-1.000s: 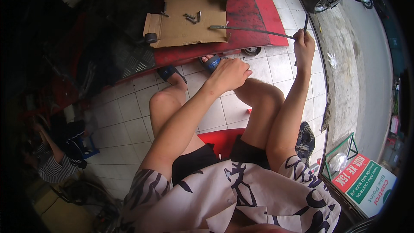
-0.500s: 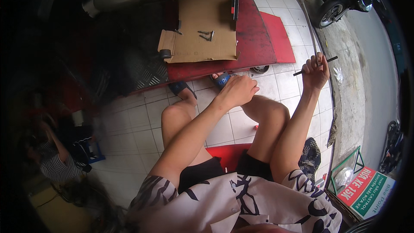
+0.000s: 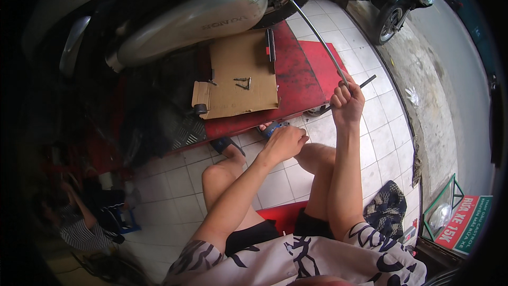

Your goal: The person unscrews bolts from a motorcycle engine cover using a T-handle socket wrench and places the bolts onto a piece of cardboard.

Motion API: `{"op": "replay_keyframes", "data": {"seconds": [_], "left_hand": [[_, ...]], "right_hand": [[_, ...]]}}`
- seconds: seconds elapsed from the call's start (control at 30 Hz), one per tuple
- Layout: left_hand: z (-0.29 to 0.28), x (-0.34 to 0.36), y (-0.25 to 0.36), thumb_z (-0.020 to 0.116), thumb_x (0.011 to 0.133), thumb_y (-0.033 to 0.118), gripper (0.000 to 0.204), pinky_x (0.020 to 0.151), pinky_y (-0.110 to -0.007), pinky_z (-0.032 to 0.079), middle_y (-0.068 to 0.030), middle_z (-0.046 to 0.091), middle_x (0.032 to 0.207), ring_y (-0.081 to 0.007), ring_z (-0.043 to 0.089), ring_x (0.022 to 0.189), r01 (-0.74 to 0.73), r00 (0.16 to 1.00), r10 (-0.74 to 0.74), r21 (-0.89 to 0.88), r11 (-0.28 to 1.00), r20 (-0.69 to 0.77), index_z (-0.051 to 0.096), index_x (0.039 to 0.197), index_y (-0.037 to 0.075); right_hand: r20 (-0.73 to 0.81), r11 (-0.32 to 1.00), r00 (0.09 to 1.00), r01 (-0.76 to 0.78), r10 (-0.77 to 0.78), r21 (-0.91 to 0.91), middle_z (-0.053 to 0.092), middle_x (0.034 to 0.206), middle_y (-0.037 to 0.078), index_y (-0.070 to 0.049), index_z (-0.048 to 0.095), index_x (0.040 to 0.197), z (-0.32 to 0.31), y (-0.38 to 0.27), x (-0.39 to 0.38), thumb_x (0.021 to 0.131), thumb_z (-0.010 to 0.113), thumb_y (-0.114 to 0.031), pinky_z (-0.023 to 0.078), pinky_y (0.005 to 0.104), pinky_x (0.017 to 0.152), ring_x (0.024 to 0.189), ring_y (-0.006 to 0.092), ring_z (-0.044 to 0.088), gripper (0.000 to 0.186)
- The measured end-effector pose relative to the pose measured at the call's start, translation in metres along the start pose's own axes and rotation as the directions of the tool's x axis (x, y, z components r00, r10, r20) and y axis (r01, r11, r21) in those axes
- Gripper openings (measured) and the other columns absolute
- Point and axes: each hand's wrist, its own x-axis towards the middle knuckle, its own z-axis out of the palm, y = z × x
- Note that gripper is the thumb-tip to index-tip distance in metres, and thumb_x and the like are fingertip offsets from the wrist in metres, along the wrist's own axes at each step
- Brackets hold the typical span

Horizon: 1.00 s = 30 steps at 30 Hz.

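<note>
My right hand (image 3: 347, 105) is closed around a T-handle wrench (image 3: 316, 33) with a long silver shaft and a black crossbar. The shaft slants up and left, its tip appearing close to the rear end of the scooter's silver side cover (image 3: 211, 24). Over my knee, my left hand (image 3: 286, 143) is held with its fingers curled together; whatever is in them, if anything, is hidden. Ahead of it a cardboard sheet (image 3: 225, 61) lies on the red lift platform (image 3: 296, 69), with several bolts (image 3: 243, 83) on it.
A black cylindrical part (image 3: 200, 109) sits at the cardboard's near left corner, and a dark bar (image 3: 270, 45) along its right edge. Another scooter (image 3: 391, 18) stands at the upper right. A person (image 3: 79, 228) sits at lower left. A sign (image 3: 465, 225) stands at lower right.
My view has tilted up, showing more of the scooter. The wrench has swung leftward, its tip now near the scooter's rear. My left hand stays curled over my knee.
</note>
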Motion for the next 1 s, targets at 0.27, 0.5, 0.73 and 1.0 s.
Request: {"op": "replay_keyframes", "data": {"seconds": [0.27,0.5,0.73,1.0], "left_hand": [[0.000,0.001,0.001,0.060,0.089,0.019,0.019,0.073,-0.048,0.049,-0.0213,0.066,0.078,-0.0407,0.064,0.077,-0.026,0.999,0.025,-0.011,1.000,-0.020,0.070,0.086,0.003],[-0.001,0.005,0.001,0.061,0.088,0.019,0.020,0.072,-0.049,0.050,-0.0217,0.066,0.077,-0.0411,0.065,0.077,-0.045,0.999,0.044,-0.035,0.998,-0.029,0.068,0.081,0.001],[-0.004,0.005,-0.004,0.055,0.091,0.024,0.024,0.081,-0.049,0.049,-0.0228,0.068,0.092,-0.0405,0.065,0.092,0.076,0.994,-0.085,-0.122,0.990,-0.065,0.066,0.091,0.002],[-0.023,0.007,0.007,0.057,0.088,0.021,0.020,0.081,-0.049,0.048,-0.0194,0.068,0.095,-0.0366,0.065,0.094,0.033,0.988,-0.051,-0.125,0.992,-0.143,0.064,0.094,0.002]], "right_hand": [[-0.005,0.994,1.000,0.027,-0.027,-0.104,0.024,0.057,-0.006,0.006,0.053,0.123,0.017,0.008,-0.001,0.096,0.036,-0.013,0.019,0.0215,0.040,0.046,0.0047,0.020,0.037],[0.136,0.995,0.991,0.026,-0.012,-0.097,0.027,0.057,-0.005,0.000,0.053,0.117,0.050,0.000,-0.024,0.095,0.037,-0.013,0.020,0.0215,0.041,0.045,0.0047,0.022,0.030],[0.254,0.971,0.959,-0.068,0.127,-0.230,0.031,0.058,-0.003,-0.004,0.050,0.104,0.155,0.013,-0.074,0.094,0.038,-0.009,0.022,0.0211,0.038,0.043,0.0050,0.023,0.016],[0.282,0.932,0.945,-0.056,0.165,-0.358,0.031,0.055,-0.003,-0.006,0.043,0.068,0.173,0.017,-0.077,0.088,0.035,-0.003,0.019,0.0227,0.037,0.042,0.0043,0.023,0.021]]}}
